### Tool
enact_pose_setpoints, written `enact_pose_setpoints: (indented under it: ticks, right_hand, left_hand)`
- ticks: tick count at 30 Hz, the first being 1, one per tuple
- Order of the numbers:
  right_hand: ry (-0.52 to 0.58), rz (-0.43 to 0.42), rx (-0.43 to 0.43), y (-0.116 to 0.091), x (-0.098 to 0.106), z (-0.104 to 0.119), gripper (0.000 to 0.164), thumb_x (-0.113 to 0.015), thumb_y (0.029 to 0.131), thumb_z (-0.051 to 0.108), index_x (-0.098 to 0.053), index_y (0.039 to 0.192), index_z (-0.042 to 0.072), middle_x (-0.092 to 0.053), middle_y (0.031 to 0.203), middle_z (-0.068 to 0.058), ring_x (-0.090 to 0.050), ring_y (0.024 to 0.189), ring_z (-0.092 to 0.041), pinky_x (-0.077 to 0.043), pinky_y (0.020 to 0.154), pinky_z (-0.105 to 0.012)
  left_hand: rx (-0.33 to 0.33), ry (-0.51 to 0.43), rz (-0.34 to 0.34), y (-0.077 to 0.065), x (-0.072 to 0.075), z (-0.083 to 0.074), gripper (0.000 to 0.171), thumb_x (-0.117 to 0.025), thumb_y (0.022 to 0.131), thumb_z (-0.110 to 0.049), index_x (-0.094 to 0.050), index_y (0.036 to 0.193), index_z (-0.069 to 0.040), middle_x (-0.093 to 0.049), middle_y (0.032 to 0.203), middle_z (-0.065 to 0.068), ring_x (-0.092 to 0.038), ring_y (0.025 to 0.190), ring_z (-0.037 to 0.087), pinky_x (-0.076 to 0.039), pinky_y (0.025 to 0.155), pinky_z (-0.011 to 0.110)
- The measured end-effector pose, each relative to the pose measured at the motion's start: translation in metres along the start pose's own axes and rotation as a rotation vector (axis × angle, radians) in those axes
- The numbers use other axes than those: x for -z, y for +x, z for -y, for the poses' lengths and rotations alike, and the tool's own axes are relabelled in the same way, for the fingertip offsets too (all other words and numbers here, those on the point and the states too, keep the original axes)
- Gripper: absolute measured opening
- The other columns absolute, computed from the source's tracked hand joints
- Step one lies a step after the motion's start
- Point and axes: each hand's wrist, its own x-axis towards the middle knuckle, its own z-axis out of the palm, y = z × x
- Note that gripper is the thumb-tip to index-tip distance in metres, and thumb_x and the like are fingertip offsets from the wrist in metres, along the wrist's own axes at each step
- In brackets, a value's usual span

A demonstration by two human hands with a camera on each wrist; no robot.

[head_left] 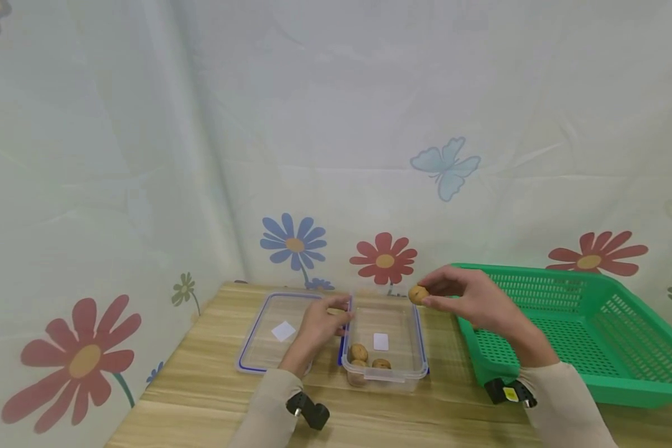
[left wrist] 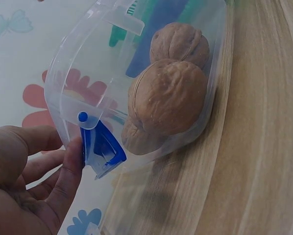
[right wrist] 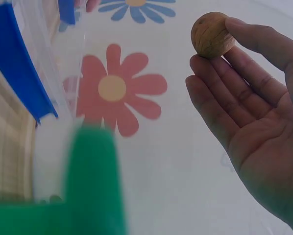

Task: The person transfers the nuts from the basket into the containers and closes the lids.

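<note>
A walnut (head_left: 417, 295) is pinched between the thumb and fingertips of my right hand (head_left: 476, 300), raised just above the back right corner of a clear plastic container (head_left: 399, 323). In the right wrist view the same walnut (right wrist: 212, 35) sits at the fingertips, the palm turned to the camera. My left hand (head_left: 320, 323) holds the container's left side; its thumb and fingers are at the rim and blue latch (left wrist: 101, 149) in the left wrist view. Several walnuts (left wrist: 168, 97) lie inside, at the container's near end.
A clear lid (head_left: 261, 339) with a blue seal lies on the wooden table (head_left: 201, 398), left of the container. To the right stands a green plastic basket (head_left: 644, 391), partly hidden by my right arm. A flower-printed curtain (head_left: 336, 155) hangs behind the table.
</note>
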Motion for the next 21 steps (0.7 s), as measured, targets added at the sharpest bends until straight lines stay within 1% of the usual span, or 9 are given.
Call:
enact_pose_setpoints:
  ticks: [7,15,21]
  right_hand:
    - [0.052,0.026,0.016,0.005,-0.018,0.003,0.029,-0.082,0.096,0.018,-0.074,0.121,0.005,-0.074,0.112,-0.004,-0.071,0.101,-0.020,-0.063,0.088,-0.027]
    - [0.026,0.079,0.030,0.011,-0.038,0.000,0.027,-0.082,0.096,0.019,-0.075,0.120,0.006,-0.075,0.108,0.000,-0.072,0.098,-0.018,-0.063,0.088,-0.029]
    - [0.021,0.120,0.044,0.014,-0.051,-0.004,0.025,-0.081,0.097,0.019,-0.075,0.119,0.007,-0.075,0.106,0.001,-0.072,0.096,-0.017,-0.063,0.086,-0.028]
  left_hand:
    - [0.001,0.005,-0.001,0.000,0.000,0.000,0.043,-0.072,0.098,0.000,-0.064,0.139,0.007,-0.067,0.124,0.025,-0.071,0.074,0.021,-0.068,0.069,0.034]
    - [-0.004,-0.002,-0.001,0.000,0.000,0.000,0.042,-0.072,0.098,0.001,-0.064,0.139,0.007,-0.066,0.126,0.028,-0.071,0.074,0.021,-0.068,0.070,0.035]
    - [-0.004,0.001,-0.003,0.000,0.000,0.001,0.042,-0.072,0.098,0.000,-0.065,0.139,0.006,-0.067,0.124,0.025,-0.070,0.071,0.019,-0.068,0.069,0.035]
